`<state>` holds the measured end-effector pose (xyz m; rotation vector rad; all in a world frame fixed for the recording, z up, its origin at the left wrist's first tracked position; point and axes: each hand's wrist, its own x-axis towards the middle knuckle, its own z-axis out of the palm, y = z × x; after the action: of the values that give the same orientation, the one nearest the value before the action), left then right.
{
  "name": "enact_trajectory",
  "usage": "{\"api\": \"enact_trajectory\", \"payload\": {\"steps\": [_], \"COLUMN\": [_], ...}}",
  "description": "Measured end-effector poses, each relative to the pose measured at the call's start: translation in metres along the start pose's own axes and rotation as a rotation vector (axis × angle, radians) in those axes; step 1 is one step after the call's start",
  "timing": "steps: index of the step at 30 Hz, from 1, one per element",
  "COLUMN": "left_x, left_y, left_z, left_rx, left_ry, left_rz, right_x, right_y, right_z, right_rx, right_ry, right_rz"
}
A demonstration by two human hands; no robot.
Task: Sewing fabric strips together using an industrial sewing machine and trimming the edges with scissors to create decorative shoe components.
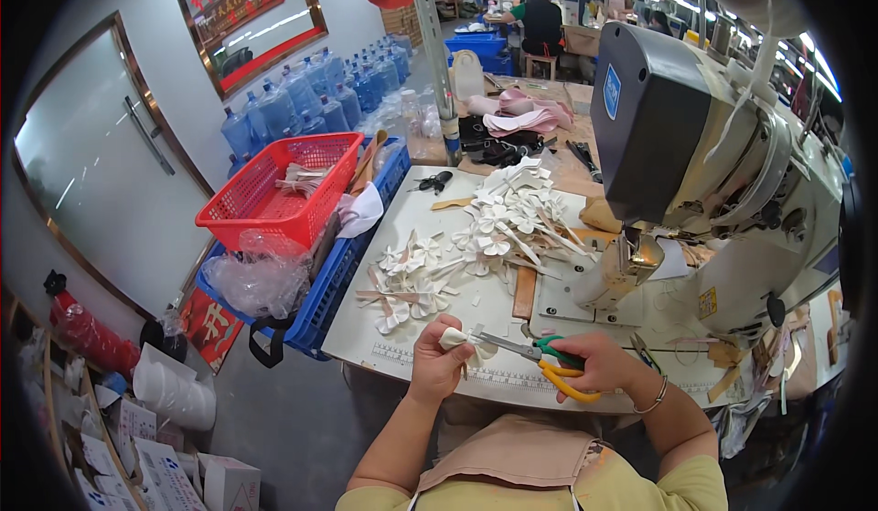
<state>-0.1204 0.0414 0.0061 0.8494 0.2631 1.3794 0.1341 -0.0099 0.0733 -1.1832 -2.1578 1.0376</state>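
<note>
Over the front edge of the white sewing table (361, 328), my left hand (437, 362) pinches a small white flower-shaped piece (455, 338). My right hand (599, 365) is closed round the green and yellow handles of a pair of scissors (512, 344). Their blades point left and reach the white piece by my left fingers; whether they touch it I cannot tell. Just beyond my hands lies a spread heap of white flower pieces with strips (498, 227). A brown strip (524, 291) lies on the table near the scissors.
The sewing machine (654, 127) rises on the right, with thread snips (644, 351) below it. At left, a red basket (302, 186) sits on a blue crate (311, 323). Pink pieces (526, 113) lie behind the heap, and a person (541, 21) sits far back.
</note>
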Motion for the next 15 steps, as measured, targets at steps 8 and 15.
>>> {"api": "enact_trajectory", "payload": {"steps": [8, 15], "left_x": [-0.0035, -0.0048], "left_y": [-0.0042, -0.006], "left_z": [0.0013, 0.0029], "left_rx": [0.003, 0.0], "left_ry": [0.041, 0.046], "left_rz": [0.012, 0.025], "right_x": [0.0014, 0.0014], "right_y": [0.0013, 0.0042], "right_z": [-0.0031, 0.0034], "right_rx": [-0.164, -0.226], "right_ry": [0.032, 0.1], "right_rz": [-0.027, -0.134]}}
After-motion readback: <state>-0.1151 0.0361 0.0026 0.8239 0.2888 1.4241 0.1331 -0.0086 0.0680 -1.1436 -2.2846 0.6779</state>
